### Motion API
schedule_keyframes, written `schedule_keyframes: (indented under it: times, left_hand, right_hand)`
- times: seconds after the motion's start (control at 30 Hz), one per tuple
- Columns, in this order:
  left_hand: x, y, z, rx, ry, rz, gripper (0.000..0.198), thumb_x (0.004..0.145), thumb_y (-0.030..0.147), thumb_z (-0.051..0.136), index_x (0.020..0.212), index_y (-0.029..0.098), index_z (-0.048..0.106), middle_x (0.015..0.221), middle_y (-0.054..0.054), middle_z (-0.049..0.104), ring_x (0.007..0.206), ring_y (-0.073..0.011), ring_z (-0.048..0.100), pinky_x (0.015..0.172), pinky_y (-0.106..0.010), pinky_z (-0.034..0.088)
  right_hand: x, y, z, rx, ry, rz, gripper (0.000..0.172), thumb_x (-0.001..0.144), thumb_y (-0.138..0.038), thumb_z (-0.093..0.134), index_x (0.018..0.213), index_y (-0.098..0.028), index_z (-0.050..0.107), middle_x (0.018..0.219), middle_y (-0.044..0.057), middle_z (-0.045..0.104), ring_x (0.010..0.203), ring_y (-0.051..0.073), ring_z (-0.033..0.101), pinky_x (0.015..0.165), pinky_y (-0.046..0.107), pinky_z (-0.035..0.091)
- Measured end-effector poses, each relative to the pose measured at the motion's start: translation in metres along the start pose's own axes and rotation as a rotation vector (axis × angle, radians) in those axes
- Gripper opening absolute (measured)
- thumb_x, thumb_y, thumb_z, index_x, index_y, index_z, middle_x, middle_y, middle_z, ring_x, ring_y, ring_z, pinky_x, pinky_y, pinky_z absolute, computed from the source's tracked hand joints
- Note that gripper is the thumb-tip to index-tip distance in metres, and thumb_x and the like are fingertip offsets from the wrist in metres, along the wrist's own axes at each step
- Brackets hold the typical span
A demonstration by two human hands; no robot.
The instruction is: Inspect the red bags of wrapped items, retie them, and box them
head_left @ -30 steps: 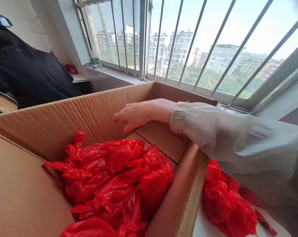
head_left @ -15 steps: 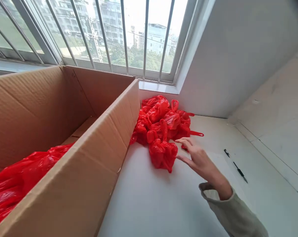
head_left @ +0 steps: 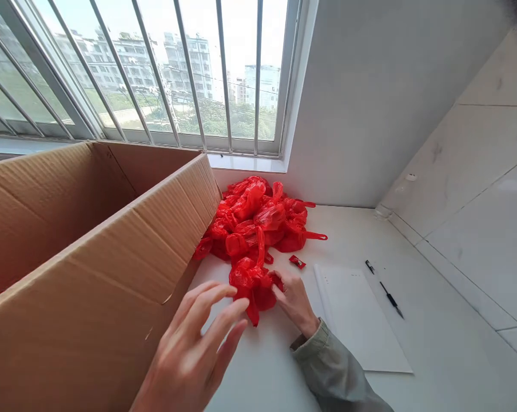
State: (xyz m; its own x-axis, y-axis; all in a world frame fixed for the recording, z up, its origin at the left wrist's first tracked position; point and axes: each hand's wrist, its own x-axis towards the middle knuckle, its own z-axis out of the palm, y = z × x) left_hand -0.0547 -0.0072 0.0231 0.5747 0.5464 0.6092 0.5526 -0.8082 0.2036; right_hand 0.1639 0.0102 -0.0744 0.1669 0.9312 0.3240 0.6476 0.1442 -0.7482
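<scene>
A small, filled red plastic bag (head_left: 250,280) lies on the white tabletop in front of a heap of similar red bags (head_left: 258,212). My right hand (head_left: 293,298) pinches its right side, the thumb and fingers closed on the plastic. My left hand (head_left: 194,343) hovers at the near left of that bag, fingers spread and curved, holding nothing. Its fingertips reach close to the bag; whether they touch it I cannot tell. What the bag contains is hidden.
A large open cardboard box (head_left: 112,246) stands on the left. On the table are a small red packet (head_left: 297,261), white paper (head_left: 361,315), a black pen (head_left: 391,300) and its cap (head_left: 369,266). A clear bottle (head_left: 385,210) stands by the wall, below a barred window (head_left: 177,74).
My right hand has moved from beside the small bag to gripping its right side. My left hand has come into view from below. The camera view has shifted, showing the white paper clearly.
</scene>
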Motion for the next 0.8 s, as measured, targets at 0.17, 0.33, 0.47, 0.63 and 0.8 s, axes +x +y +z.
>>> schedule_keyframes:
  times: [0.17,0.33,0.47,0.63,0.8]
  left_hand:
    - [0.040,-0.035,0.087,-0.050,-0.321,0.083,0.051,0.075,0.008,0.069,0.120,0.029,0.053,0.118,-0.004,0.059,0.118,-0.0292,0.048,0.097,-0.049,0.047]
    - [0.046,-0.071,0.127,-0.161,-0.182,-0.055,0.015,0.086,0.017,0.058,0.098,0.025,0.063,0.093,-0.003,0.067,0.087,-0.0238,0.060,0.078,-0.039,0.049]
    - [0.051,-0.091,0.133,-0.239,-0.056,-0.139,0.013,0.092,0.023,0.048,0.088,0.021,0.060,0.085,-0.002,0.064,0.081,-0.0200,0.060,0.072,-0.032,0.048]
    - [0.054,-0.093,0.136,-0.351,-0.067,-0.110,0.004,0.088,0.023,0.054,0.091,0.021,0.056,0.095,-0.003,0.063,0.094,-0.0206,0.058,0.082,-0.033,0.050]
    - [0.048,-0.076,0.138,-0.432,-0.141,-0.068,0.017,0.086,0.019,0.059,0.102,0.024,0.060,0.101,-0.003,0.064,0.105,-0.0239,0.051,0.095,-0.041,0.041]
  right_hand:
    - [-0.007,0.012,-0.002,0.107,0.051,0.039,0.019,0.081,-0.013,0.044,0.085,-0.020,0.061,0.082,0.002,0.067,0.073,0.017,0.061,0.065,0.026,0.045]
    - [0.010,0.029,-0.006,0.207,0.178,0.157,0.017,0.084,-0.018,0.042,0.079,-0.021,0.058,0.077,0.001,0.066,0.069,0.017,0.059,0.063,0.026,0.043]
    - [0.021,0.042,-0.021,0.237,0.221,0.184,0.018,0.081,-0.015,0.038,0.081,-0.021,0.055,0.081,0.001,0.066,0.072,0.017,0.060,0.066,0.027,0.045]
    - [0.026,0.035,-0.037,0.191,0.002,-0.024,0.047,0.067,-0.009,0.050,0.112,-0.022,0.055,0.114,0.005,0.062,0.106,0.021,0.056,0.094,0.034,0.044]
    - [0.034,0.017,-0.013,-0.086,-0.043,-0.110,0.024,0.082,-0.025,0.061,0.106,-0.023,0.061,0.105,0.006,0.065,0.100,0.024,0.056,0.096,0.043,0.038]
